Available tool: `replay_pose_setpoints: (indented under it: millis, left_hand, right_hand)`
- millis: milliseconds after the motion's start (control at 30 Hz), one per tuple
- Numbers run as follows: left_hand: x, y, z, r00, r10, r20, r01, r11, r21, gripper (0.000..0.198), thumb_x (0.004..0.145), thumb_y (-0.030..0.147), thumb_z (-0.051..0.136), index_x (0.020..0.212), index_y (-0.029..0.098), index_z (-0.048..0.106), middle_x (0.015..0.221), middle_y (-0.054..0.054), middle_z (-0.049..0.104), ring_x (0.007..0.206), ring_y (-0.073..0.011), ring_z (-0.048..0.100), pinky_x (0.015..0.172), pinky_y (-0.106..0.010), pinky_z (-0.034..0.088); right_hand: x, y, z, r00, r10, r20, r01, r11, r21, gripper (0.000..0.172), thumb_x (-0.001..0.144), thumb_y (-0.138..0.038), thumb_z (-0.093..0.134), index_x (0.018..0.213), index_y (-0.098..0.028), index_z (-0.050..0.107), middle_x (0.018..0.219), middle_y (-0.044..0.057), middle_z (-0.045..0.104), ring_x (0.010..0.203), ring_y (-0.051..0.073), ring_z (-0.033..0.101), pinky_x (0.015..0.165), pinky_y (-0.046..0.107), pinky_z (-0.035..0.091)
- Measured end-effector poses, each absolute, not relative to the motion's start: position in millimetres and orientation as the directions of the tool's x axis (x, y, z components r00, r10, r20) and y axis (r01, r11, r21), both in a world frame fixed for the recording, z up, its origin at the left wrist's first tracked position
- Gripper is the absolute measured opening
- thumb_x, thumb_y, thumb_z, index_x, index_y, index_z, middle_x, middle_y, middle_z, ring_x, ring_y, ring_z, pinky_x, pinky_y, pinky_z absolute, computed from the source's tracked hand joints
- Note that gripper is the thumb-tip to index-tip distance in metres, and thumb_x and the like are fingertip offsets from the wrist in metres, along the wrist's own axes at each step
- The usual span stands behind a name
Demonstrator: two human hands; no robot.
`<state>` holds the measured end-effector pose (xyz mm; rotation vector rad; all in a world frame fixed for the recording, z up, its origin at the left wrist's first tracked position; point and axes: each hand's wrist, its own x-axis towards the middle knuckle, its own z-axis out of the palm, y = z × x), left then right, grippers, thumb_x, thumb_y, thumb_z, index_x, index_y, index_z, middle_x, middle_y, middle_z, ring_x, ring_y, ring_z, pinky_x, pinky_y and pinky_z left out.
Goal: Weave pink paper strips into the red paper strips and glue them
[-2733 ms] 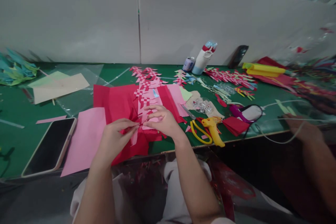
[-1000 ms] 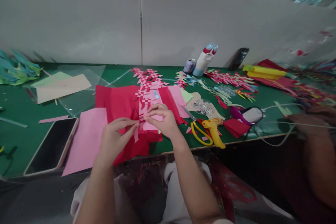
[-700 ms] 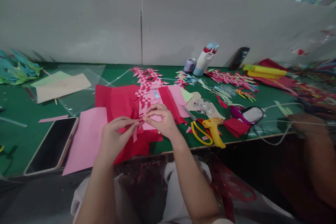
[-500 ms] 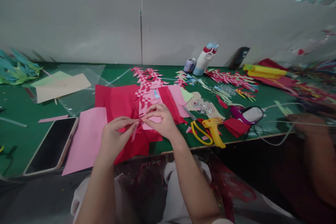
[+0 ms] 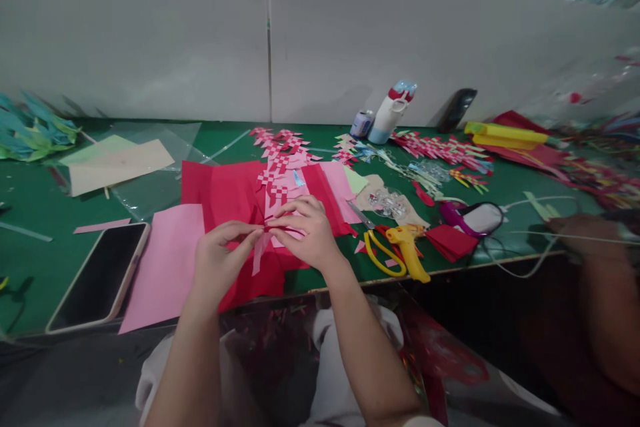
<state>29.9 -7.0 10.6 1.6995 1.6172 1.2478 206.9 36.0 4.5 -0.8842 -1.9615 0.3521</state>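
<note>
Head view: the left hand (image 5: 220, 261) and right hand (image 5: 306, 235) meet fingertip to fingertip, both pinched onto thin pink and red paper strips (image 5: 257, 259). The strips hang over flat, matte red sheets (image 5: 225, 193) near the front edge of the green table (image 5: 30, 213). Yellow-handled scissors (image 5: 383, 253) lie nearby towards the right edge.

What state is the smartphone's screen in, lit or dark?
Dark: the smartphone lies face up on the green table, its screen uniformly black.

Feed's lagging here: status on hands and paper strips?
Left hand, right hand both pinching pink paper strips. Red sheets underneath. Yellow scissors nearby, untouched.
</note>
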Motion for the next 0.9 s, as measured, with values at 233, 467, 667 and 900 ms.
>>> replay_pose_setpoints:
  millis: [233, 467, 667, 900]
  left_hand:
    - [32.8, -5.7, 7.5, -0.166, 0.982, 0.092, 0.343, -0.03, 0.939, 0.027, 0.073, 0.043, 0.068, 0.08, 0.018, 0.072, 0.074, -0.004, 0.071, 0.066, -0.0157, 0.061, 0.061, -0.027, 0.049]
    - [38.7, -3.3, 4.3, -0.111, 0.992, -0.058, 0.129, 0.073, 0.989, 0.032, 0.068, 0.044, 0.073, 0.081, 0.015, 0.071, 0.079, -0.007, 0.07, 0.074, -0.0167, 0.061, 0.067, -0.028, 0.049]
    - [42.1, -2.0, -0.4, -0.054, 0.994, -0.09, 0.088, 0.095, 0.992, 0.033, 0.063, 0.039, 0.078, 0.083, 0.016, 0.065, 0.076, -0.002, 0.064, 0.072, -0.0143, 0.06, 0.069, -0.027, 0.048]
    - [45.7, -0.2, -6.4, -0.079, 0.993, -0.084, 0.083, 0.09, 0.992, 0.038, 0.064, 0.036, 0.078, 0.095, 0.018, 0.063, 0.067, 0.004, 0.055, 0.064, -0.0101, 0.053, 0.061, -0.023, 0.042]
  right_hand:
    - [207.2, 36.4, 6.5, -0.358, 0.796, 0.488, 0.363, 0.6, -0.713, 0.006, 0.079, -0.025, 0.068, 0.085, -0.023, 0.071, 0.09, 0.002, 0.071, 0.091, 0.019, 0.061, 0.089, 0.037, 0.042]
    - [207.8, 36.6, 2.3, -0.315, 0.919, 0.236, 0.091, 0.277, -0.957, 0.012, 0.076, -0.021, 0.066, 0.088, -0.018, 0.068, 0.087, 0.003, 0.07, 0.081, 0.014, 0.064, 0.077, 0.028, 0.051]
    - [207.8, 39.4, 0.5, -0.304, 0.941, 0.152, 0.004, 0.161, -0.987, 0.013, 0.072, -0.023, 0.069, 0.084, -0.017, 0.067, 0.079, 0.001, 0.067, 0.074, 0.013, 0.062, 0.072, 0.028, 0.052]
    - [206.5, 41.9, -0.8, -0.289, 0.949, 0.13, -0.048, 0.121, -0.991, 0.019, 0.067, -0.02, 0.07, 0.086, -0.017, 0.066, 0.076, 0.0, 0.065, 0.072, 0.012, 0.062, 0.072, 0.027, 0.052]
